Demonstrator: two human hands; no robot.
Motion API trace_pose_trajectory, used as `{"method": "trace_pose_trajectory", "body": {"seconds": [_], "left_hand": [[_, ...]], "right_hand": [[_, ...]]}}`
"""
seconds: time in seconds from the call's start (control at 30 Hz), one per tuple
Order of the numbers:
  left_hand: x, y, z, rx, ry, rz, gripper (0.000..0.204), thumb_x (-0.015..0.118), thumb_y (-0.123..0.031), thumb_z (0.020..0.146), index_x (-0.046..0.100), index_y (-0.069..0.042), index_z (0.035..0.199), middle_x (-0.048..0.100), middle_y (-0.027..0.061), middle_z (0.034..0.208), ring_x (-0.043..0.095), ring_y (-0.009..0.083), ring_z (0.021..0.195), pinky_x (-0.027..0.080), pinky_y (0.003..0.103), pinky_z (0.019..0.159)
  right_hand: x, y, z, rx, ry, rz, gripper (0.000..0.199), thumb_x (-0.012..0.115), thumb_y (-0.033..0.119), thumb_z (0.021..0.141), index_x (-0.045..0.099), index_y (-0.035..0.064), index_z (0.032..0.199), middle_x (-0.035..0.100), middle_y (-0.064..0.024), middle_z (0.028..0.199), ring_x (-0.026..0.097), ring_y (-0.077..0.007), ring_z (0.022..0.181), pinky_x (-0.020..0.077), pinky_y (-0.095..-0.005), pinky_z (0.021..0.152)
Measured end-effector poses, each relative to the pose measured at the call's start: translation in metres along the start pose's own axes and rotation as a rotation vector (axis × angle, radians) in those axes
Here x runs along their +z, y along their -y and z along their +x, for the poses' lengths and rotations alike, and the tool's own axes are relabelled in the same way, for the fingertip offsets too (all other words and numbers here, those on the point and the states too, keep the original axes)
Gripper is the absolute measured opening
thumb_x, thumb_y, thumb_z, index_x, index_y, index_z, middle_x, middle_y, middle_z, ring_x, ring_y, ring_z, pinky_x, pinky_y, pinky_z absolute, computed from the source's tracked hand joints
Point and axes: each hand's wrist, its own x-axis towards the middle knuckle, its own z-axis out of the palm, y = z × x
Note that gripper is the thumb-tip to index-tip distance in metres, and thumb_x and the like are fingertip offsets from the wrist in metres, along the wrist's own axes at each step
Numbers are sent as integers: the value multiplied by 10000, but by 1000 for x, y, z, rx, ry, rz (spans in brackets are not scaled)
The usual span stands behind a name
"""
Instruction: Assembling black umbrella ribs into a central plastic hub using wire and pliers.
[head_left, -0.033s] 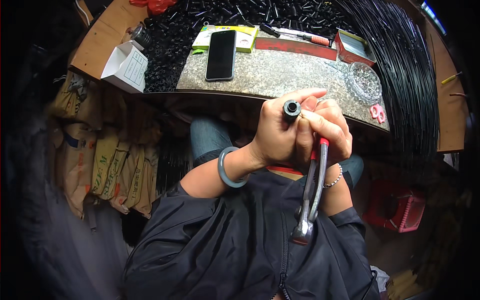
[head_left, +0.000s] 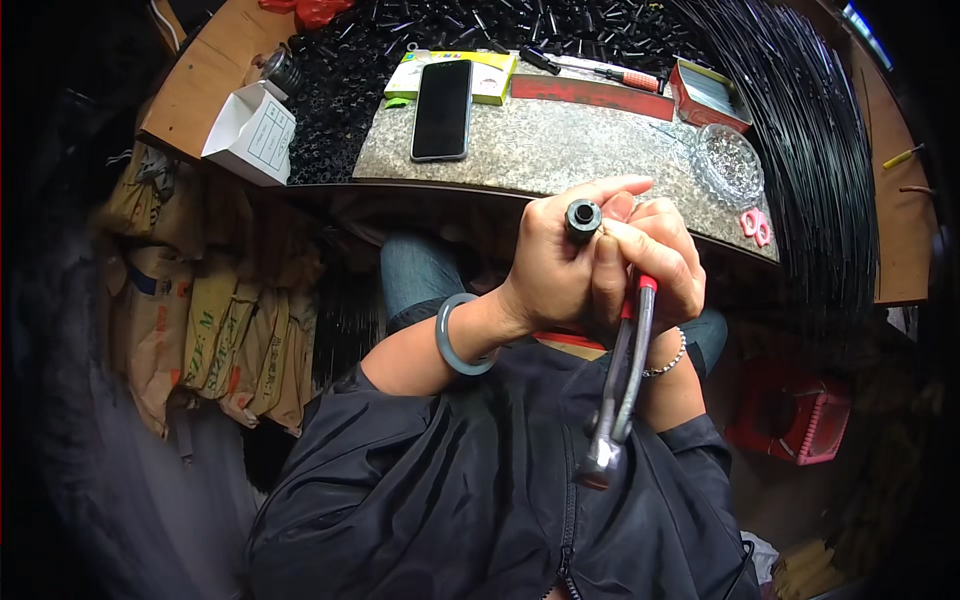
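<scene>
My left hand (head_left: pixel 543 248) is closed around a short black hollow cylinder (head_left: pixel 583 218), its open round end turned up toward me. Pressed against it, my right hand (head_left: pixel 668 240) has thumb and fingertip pinched at the cylinder's side; whatever small piece sits there is too hidden to name. The same hand keeps hold of pincers (head_left: pixel 622 385) by their red-covered handles. Their metal head hangs down in front of my dark jacket. Both hands are in the air just off the table's near edge, above my lap.
On the speckled board (head_left: pixel 590 140) lie a phone (head_left: pixel 442 110), a red flat bar (head_left: pixel 592 97), a glass dish (head_left: pixel 728 165) of small bits and pink scissor handles (head_left: pixel 756 227). Black parts (head_left: pixel 330 90) heap behind; long black rods (head_left: pixel 815 140) lie right. A white box (head_left: pixel 250 135) stands left.
The pincers' hanging head has swung slightly to the left. Both hands and the black cylinder are in nearly the same place.
</scene>
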Motion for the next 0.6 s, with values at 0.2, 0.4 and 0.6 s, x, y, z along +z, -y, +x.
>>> {"method": "trace_pose_trajectory", "body": {"seconds": [0.2,0.4,0.6], "left_hand": [[1,3,0,-39,-16,-14,276,473,-149,923,596,67,1043,508,-46,633,425,8,588,347,179,478],[-5,2,2,-101,24,-98,313,571,-56,749,592,46,1044,651,139,801,611,124,716,489,261,662],[-10,-16,15,-263,-70,-152,201,488,-117,908,634,17,944,497,-9,584,416,37,556,334,231,478]], "right_hand": [[-11,1,13,-29,163,-105,188,677,47,630,606,44,804,514,-31,610,476,-173,491,371,-279,472],[-28,1,39,365,477,161,150,653,60,635,609,23,773,605,-90,696,610,-231,636,468,-287,585],[-53,22,71,645,738,-88,300,598,23,777,534,11,1069,573,-87,730,549,-135,583,451,-258,573]]}}
